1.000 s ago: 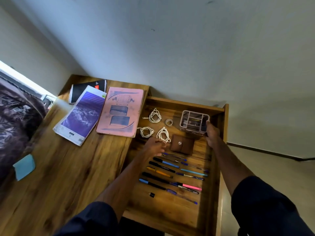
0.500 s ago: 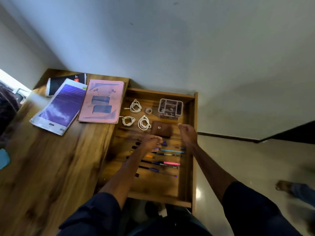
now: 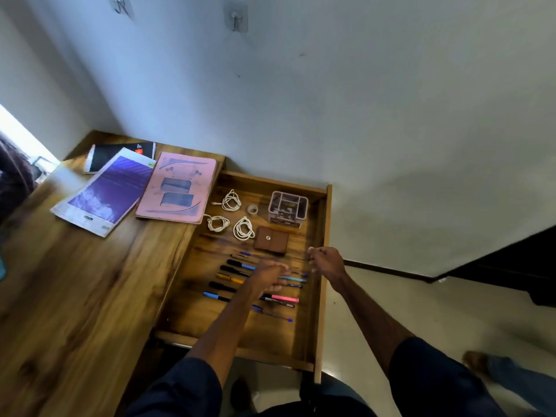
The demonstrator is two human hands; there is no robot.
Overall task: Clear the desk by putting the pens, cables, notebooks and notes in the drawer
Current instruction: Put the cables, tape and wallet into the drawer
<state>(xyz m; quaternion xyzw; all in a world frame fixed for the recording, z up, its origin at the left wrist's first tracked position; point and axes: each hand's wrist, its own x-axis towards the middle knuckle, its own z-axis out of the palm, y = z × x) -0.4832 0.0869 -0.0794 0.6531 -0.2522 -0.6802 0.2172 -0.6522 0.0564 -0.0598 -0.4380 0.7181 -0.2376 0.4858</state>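
Observation:
The open wooden drawer point(image 3: 323, 266) holds several pens point(image 3: 231, 270) in a row, three coiled white cables point(image 3: 243, 228), a tape roll point(image 3: 252, 209), a clear organiser box point(image 3: 287, 207) and a brown wallet point(image 3: 270, 239). My left hand point(image 3: 269, 278) hovers over the pens, fingers curled, holding nothing that I can see. My right hand point(image 3: 326, 261) hangs above the drawer's right side, fingers loosely apart and empty. On the desk point(image 3: 75, 296) lie a pink notebook point(image 3: 179, 188), a purple notebook point(image 3: 105, 191) and a black notebook point(image 3: 120, 153).
A white wall with two adhesive hooks point(image 3: 236, 18) stands behind the desk. A tiled floor lies to the right, where another person's foot point(image 3: 478, 364) shows. A blue note point(image 3: 1, 266) peeks in at the left edge.
My right hand let go of the organiser box and drew back toward me. My left hand pulled back from the cables to above the pens. The camera view shifted.

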